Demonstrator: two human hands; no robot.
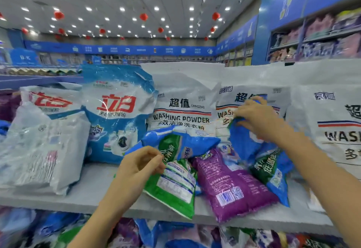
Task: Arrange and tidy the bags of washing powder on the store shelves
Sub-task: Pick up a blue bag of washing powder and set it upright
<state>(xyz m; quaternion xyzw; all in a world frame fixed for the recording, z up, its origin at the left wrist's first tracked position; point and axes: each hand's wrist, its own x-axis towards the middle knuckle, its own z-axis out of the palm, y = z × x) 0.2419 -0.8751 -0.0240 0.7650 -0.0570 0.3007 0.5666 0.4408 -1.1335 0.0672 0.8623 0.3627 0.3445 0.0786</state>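
While purple bag [232, 183] lies flat on shelf [93, 195], left hand [140, 167] pinches edge of green bag [173, 185] just left of purple bag, fingers curled. Right hand [256, 118] grips top of blue bag [246, 140], fingers curled round it; bag leans just right of purple bag. Tall white bags [181, 101] stand upright behind purple bag. Blue-and-white bag [117, 115] upright further left of it.
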